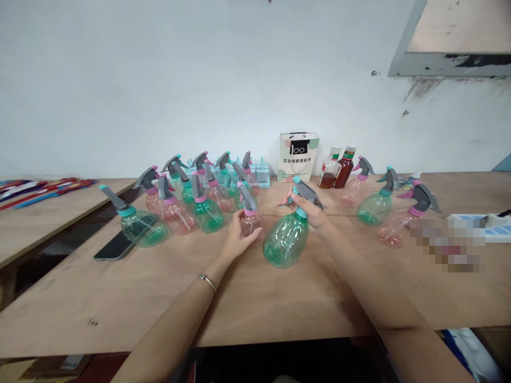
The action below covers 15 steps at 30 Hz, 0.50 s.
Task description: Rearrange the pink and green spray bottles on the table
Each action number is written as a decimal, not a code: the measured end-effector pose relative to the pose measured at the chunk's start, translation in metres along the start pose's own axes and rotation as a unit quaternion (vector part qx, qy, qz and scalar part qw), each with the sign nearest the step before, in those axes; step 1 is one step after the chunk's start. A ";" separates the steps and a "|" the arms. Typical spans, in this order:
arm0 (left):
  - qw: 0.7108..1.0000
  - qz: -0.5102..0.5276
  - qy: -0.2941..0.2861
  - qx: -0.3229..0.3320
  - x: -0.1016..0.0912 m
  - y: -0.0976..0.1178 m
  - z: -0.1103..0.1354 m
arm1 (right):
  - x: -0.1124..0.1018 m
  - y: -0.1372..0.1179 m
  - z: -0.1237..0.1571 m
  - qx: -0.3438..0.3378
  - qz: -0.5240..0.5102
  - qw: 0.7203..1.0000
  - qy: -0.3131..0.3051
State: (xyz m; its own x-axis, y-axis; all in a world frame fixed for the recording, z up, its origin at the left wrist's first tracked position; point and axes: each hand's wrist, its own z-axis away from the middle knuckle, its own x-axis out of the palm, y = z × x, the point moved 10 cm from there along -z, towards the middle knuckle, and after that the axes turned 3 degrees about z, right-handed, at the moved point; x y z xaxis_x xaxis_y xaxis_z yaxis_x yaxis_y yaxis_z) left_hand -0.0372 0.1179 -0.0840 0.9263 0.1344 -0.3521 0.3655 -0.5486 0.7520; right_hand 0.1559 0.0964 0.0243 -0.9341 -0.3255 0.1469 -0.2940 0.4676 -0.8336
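Your right hand (310, 208) clamps the trigger head (308, 191) of the green spray bottle (286, 242), which stands mid-table (279, 308). Your left hand (238, 234) wraps the pink spray bottle (252, 219) beside it. You seem to be working the head, so steady the base before any twist.

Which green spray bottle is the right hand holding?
The centre green bottle, tilted, its neck gripped by the right hand; other green bottles sit untouched farther left and right.
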 end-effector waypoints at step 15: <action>0.999 0.014 -0.026 -0.013 0.002 0.001 0.000 | -0.010 0.002 -0.001 0.030 0.087 0.996 -0.007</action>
State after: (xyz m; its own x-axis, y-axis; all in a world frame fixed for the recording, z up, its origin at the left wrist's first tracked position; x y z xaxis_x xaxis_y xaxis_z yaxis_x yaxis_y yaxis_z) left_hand -0.0347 0.1174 -0.0841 0.9304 0.0761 -0.3586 0.3423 -0.5298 0.7759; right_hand 0.1644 0.1019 0.0214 -0.9666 -0.2562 -0.0102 -0.1150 0.4686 -0.8759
